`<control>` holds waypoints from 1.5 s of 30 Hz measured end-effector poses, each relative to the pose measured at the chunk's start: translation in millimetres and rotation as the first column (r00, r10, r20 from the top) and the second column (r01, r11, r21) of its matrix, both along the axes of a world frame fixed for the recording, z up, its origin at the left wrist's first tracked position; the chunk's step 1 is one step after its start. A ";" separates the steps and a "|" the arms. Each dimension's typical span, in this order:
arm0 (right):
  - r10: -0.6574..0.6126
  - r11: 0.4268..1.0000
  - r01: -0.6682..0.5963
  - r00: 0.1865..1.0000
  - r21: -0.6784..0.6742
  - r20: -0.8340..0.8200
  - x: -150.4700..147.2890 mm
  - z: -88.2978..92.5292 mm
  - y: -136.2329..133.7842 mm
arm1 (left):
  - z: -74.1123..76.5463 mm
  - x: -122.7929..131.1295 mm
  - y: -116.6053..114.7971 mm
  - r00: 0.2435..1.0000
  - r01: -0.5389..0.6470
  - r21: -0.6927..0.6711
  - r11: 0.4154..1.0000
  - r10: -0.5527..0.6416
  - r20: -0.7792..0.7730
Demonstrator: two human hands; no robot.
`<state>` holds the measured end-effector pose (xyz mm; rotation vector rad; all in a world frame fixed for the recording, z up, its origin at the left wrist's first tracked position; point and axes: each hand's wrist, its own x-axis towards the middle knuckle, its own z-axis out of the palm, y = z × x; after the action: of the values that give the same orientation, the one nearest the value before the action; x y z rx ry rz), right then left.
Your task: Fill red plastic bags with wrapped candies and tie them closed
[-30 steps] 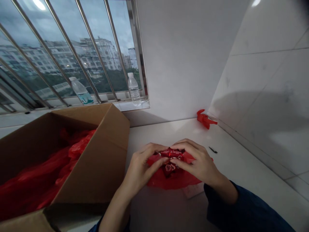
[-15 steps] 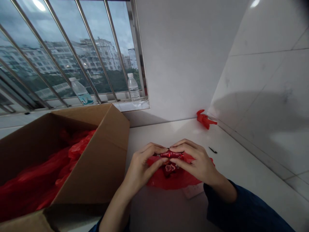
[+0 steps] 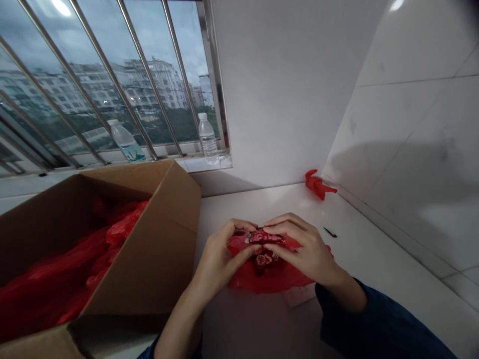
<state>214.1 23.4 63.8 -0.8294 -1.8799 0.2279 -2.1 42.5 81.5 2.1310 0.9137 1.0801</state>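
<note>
A small shiny red wrapped packet (image 3: 265, 236), with pale printing and silvery ends, is pinched between the fingertips of both hands. My left hand (image 3: 229, 247) grips its left part, thumb below and fingers above. On its right part, my right hand (image 3: 303, 244) holds in the same way. Just beneath lies a dark red packet with a pale heart-shaped print (image 3: 263, 259), resting on a spread red plastic bag (image 3: 254, 280). The fingers hide part of the held packet and of the bag.
At left stands an open cardboard box (image 3: 175, 224) with red plastic bags (image 3: 82, 264) inside. A crumpled red bag (image 3: 318, 185) and a small black object (image 3: 330, 232) lie on the white table (image 3: 374, 269). Two bottles (image 3: 208, 139) stand on the sill. A pale card (image 3: 299, 296) is under the spread bag.
The packet has turned slightly in my fingers, so more of its printed face shows. My left fingers have shifted a little; both hands stay in nearly the same place.
</note>
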 end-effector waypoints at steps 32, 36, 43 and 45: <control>0.083 0.848 0.162 0.899 -0.504 0.430 12.0 -4.6 -10.7 | 5.2 -13.1 3.2 0.922 -0.198 0.212 0.957 0.255 -0.292; 0.074 0.778 0.380 0.735 -0.500 0.674 2.9 -17.6 -14.7 | -3.7 -18.5 1.1 0.765 -0.190 0.152 0.970 0.244 -0.596; 0.124 0.840 0.307 0.693 -0.447 0.710 -28.9 -24.9 -12.2 | -14.4 -14.9 0.4 0.585 -0.262 -0.040 0.964 0.126 -0.801; 0.150 0.864 0.238 0.719 -0.443 0.678 -35.3 -34.5 -7.5 | -14.9 -13.2 1.7 0.585 -0.247 -0.032 0.969 0.122 -0.802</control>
<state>178.8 15.8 29.3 -1.4812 -2.5586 0.4356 -15.3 44.2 66.6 2.4341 1.5879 0.0316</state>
